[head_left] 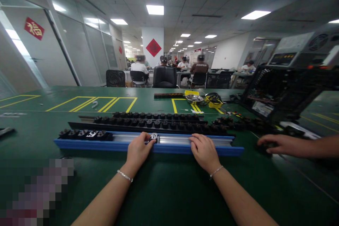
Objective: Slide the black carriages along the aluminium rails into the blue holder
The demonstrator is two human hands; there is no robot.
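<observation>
A long blue rail (95,145) with a silvery inner channel lies across the green table in front of me. Several black socket modules (82,133) sit at its left end. My left hand (139,148) is closed with thumb and fingers around a single socket module (154,137) at the middle of the channel. Farther right, my right hand (205,150) grips the rail, its fingers bent over the channel and the near edge. What lies beneath that palm is hidden.
Behind the rail lie dark strips carrying rows of sockets (149,123). A co-worker's hand (280,143) reaches in from the right. A metal bowl (194,98), yellow trays (215,104) and an opened computer case (265,95) stand farther back.
</observation>
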